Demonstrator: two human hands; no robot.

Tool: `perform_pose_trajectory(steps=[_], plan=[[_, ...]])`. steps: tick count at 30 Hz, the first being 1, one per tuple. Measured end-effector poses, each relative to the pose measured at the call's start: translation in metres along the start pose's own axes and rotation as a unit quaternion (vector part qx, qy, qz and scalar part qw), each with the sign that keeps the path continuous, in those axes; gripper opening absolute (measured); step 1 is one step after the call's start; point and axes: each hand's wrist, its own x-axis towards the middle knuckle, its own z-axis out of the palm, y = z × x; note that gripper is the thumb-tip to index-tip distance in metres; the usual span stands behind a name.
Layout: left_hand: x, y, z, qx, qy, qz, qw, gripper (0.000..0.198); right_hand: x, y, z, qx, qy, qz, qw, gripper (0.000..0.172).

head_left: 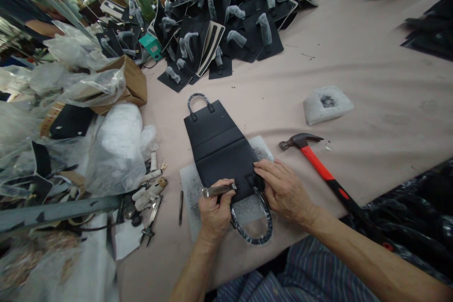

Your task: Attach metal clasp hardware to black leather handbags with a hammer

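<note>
A flat black leather bag panel point(219, 144) lies on a white pad point(187, 188) in front of me, with a wrapped handle at each end. My left hand point(214, 212) is closed around a short metal punch point(216, 190), whose tip rests on the panel's near edge. My right hand point(283, 188) lies on the panel by the near handle tab, fingers pressed flat and holding it down. The near handle loop point(262, 231) curves out below both hands.
A red-handled hammer point(318, 163) lies to the right of the panel. A white block point(327, 104) sits beyond it. A heap of black bag panels point(226, 19) fills the far table. Plastic bags, a cardboard box point(132, 80) and small tools crowd the left.
</note>
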Motion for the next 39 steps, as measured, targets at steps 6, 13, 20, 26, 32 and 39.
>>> perform_pose_trajectory(steps=[6, 13, 20, 26, 32, 39], plan=[[0.001, 0.003, 0.003, 0.087, -0.008, 0.069, 0.994, 0.017, 0.001, -0.001, -0.001, -0.010, -0.002, -0.001, 1.000, 0.041], [0.005, 0.008, 0.006, 0.124, -0.028, 0.081, 0.989, 0.017, -0.001, 0.000, 0.000, -0.005, 0.000, 0.002, 1.000, 0.041], [0.007, 0.012, 0.009, 0.111, -0.029, 0.051, 0.992, 0.015, -0.001, 0.000, -0.003, 0.020, 0.006, -0.006, 1.000, 0.041], [0.007, 0.016, 0.009, 0.106, -0.038, 0.036, 0.993, 0.014, -0.024, 0.027, -0.038, -0.021, 0.079, 0.051, 0.995, 0.036], [0.008, 0.015, 0.011, 0.114, -0.050, 0.024, 0.992, 0.014, -0.068, 0.072, -0.082, -0.211, -0.047, 0.242, 0.946, 0.032], [0.006, 0.013, 0.012, 0.114, -0.051, 0.033, 0.992, 0.016, -0.046, 0.054, -0.092, 0.155, -0.126, 0.438, 0.876, 0.019]])
